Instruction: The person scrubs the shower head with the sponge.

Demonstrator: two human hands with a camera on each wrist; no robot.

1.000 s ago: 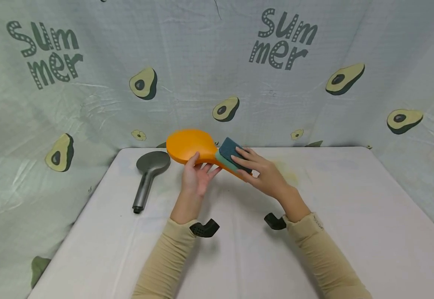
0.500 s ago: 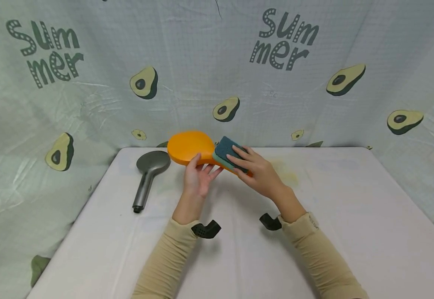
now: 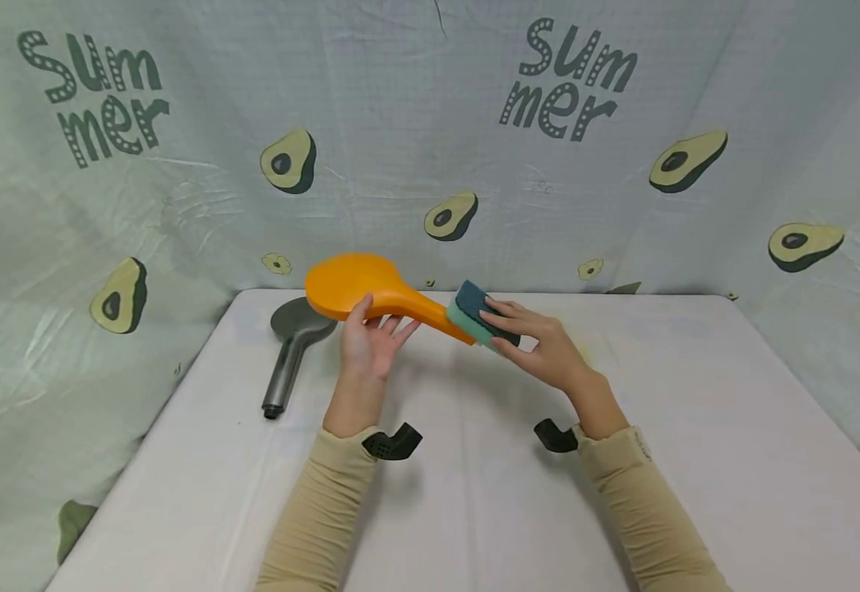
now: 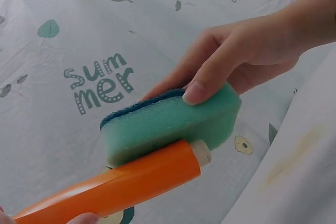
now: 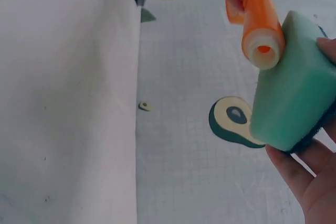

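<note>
My left hand (image 3: 372,339) holds an orange shower head (image 3: 352,284) near its neck, thumb on the near side and fingers beneath. The shower head is raised over the table, its round head to the left and its handle sloping down to the right. In my right hand (image 3: 544,345) is a two-layer sponge (image 3: 483,314), light green foam with a dark blue scouring side. The foam lies against the handle end of the shower head, seen closely in the left wrist view. A pale hollow connector (image 5: 264,50) shows at the handle's tip in the right wrist view.
A dark grey shower head (image 3: 293,353) lies on the white table (image 3: 467,493), left of my left hand. Behind the table hangs a pale curtain (image 3: 371,123) printed with avocados and lettering. A black wrist device (image 3: 393,442) sticks out from each sleeve.
The sponge has slid right along the handle to its end, after moving slightly left before. My left hand has shifted left with the orange shower head, uncovering more of the handle.
</note>
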